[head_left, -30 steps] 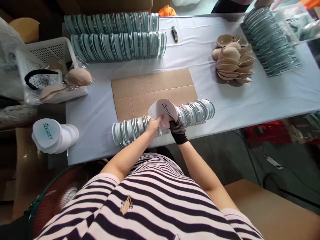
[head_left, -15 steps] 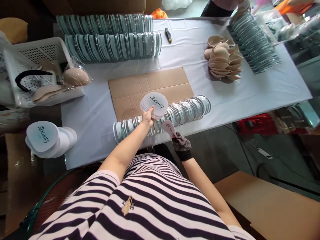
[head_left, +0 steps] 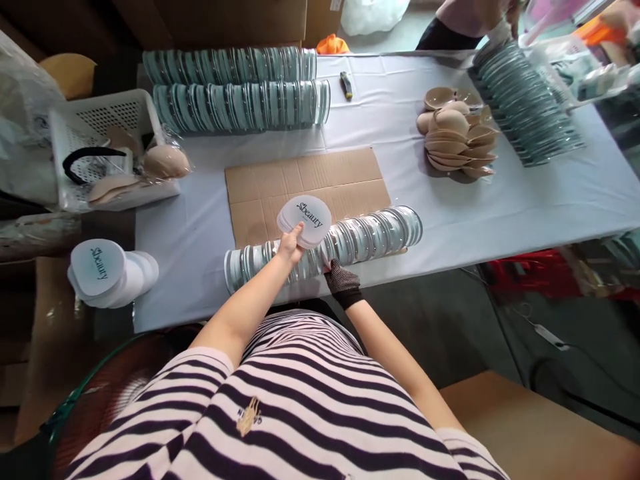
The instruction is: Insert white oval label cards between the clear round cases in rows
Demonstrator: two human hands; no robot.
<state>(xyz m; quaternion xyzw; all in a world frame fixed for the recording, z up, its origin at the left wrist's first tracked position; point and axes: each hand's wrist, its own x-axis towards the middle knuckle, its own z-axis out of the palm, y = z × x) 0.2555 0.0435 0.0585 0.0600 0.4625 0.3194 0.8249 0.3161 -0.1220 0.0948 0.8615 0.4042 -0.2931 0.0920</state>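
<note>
My bare left hand (head_left: 291, 245) grips a small stack of rounded white cards (head_left: 306, 217), the top one printed "beauty". Below it, along the table's near edge, lies a row of nested clear plastic containers (head_left: 370, 237). My right hand (head_left: 343, 279), in a dark knit glove, is closed at the front of this row. Its fingers pinch a white card (head_left: 327, 256), which is mostly hidden among the containers. Under the row's far side lies a flat cardboard sheet (head_left: 265, 183). A larger pile of the same cards (head_left: 100, 270) stands at the table's left corner.
Two more container rows (head_left: 240, 107) lie at the back, near a box cutter (head_left: 346, 87). Beige bra cups (head_left: 450, 137) are piled at right, beside another container row (head_left: 530, 107) and a co-worker (head_left: 453, 23). A white basket (head_left: 107, 110) holds bagged cups at left.
My right hand has moved left and up to the container row, carrying its card in among the containers. My left hand still holds the stack. The whole view has shifted slightly.
</note>
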